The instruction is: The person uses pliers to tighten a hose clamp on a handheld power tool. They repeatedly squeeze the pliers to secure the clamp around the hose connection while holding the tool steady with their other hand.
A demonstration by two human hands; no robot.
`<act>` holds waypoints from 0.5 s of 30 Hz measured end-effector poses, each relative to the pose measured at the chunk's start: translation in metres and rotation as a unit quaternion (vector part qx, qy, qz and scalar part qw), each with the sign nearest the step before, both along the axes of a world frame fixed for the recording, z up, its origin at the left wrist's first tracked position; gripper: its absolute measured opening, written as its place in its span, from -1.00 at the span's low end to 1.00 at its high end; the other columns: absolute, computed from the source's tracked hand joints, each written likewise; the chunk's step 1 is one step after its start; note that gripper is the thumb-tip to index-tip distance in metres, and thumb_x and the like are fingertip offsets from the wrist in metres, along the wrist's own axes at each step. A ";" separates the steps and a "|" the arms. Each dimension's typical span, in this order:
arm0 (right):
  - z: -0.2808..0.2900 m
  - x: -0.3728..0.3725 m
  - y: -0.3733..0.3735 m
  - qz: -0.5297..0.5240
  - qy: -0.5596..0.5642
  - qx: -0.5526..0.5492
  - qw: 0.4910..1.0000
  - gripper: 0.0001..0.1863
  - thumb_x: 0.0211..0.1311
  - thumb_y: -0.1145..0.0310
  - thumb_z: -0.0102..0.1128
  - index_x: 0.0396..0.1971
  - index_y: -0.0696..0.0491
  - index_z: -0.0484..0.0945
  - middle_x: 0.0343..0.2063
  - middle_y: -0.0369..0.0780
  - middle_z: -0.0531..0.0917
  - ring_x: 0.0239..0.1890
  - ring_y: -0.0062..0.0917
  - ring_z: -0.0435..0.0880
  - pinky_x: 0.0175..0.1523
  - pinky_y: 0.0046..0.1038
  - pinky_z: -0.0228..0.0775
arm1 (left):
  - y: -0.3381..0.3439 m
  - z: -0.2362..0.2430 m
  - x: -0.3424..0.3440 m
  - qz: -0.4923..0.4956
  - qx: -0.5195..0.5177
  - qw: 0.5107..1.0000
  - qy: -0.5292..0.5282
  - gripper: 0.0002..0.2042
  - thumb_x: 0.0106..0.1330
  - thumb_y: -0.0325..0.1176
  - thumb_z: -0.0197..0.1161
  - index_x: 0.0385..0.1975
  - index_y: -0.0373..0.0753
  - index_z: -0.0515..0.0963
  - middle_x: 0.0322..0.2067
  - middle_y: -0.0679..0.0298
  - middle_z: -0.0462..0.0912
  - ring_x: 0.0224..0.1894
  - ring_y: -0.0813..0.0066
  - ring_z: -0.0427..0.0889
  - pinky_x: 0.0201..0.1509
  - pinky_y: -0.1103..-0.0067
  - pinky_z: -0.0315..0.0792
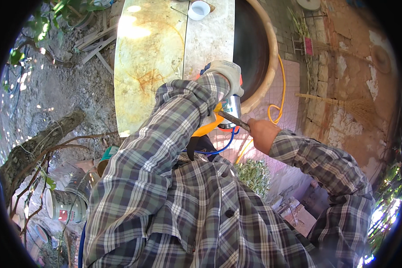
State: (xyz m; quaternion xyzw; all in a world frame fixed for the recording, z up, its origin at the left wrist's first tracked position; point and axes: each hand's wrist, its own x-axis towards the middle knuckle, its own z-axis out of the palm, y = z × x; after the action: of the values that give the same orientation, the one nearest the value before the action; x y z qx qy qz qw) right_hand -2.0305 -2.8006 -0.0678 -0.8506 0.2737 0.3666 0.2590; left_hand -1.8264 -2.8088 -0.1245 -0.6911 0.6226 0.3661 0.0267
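My left hand (228,73), in a whitish work glove, is closed at the near right end of the board. Its fingers are mostly hidden; orange-red bits show on both sides of the glove. Just below the glove is a silver metal can (231,106) with a label; I cannot tell whether the hand holds it. My bare right hand (262,135) is wrapped round one end of a dark stick (233,119), whose other end crosses in front of the can. An orange-yellow strip (208,127) hangs beside the can, partly behind my left sleeve.
A stained board (149,58) and a paler board (207,42) carry a white cup (198,10). On the right stands a large round brown-rimmed vat (272,44). A yellow hose (282,85) and blue hose (219,151) run nearby. A bucket (66,206) and trunk (44,136) are at left.
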 end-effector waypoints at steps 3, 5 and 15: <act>-0.035 -0.018 0.000 -0.075 -0.074 0.131 0.986 -0.86 0.21 0.43 0.13 -0.27 0.14 0.47 -0.55 -0.15 0.57 -0.53 -0.30 0.57 -0.35 -0.24 0.45 | 0.005 0.002 0.005 0.010 0.005 1.000 -0.005 -0.59 0.04 0.02 0.30 -0.23 -0.13 0.71 -0.24 0.12 0.71 -0.18 0.19 0.70 -0.07 0.30 0.53; -0.025 -0.008 0.004 -0.210 -0.023 0.272 0.939 -0.91 0.24 0.41 0.14 -0.33 0.07 0.44 -0.63 -0.39 0.40 -0.63 -0.67 0.35 -0.52 -0.52 0.32 | 0.008 0.002 0.008 0.017 0.004 1.000 -0.008 -0.61 0.05 0.00 0.29 -0.22 -0.10 0.72 -0.25 0.16 0.72 -0.19 0.20 0.71 -0.12 0.28 0.55; -0.044 -0.024 0.025 -0.501 0.034 0.782 0.370 -0.90 0.36 0.39 0.07 -0.23 0.04 0.37 -0.59 -0.40 0.25 -0.64 -0.76 0.14 -0.60 -0.62 0.00 | 0.010 0.018 0.007 0.037 0.019 0.999 0.008 -0.38 -0.01 0.08 0.35 -0.07 -0.33 0.56 -0.14 0.00 0.66 -0.07 0.12 0.65 0.03 0.34 0.50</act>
State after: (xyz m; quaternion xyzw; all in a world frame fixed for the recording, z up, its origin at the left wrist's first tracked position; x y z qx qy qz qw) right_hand -2.0549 -2.7752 -0.1113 0.0371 0.2492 0.2490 0.9352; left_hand -1.8194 -2.7991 -0.1068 -0.7103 0.5896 0.3840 0.0213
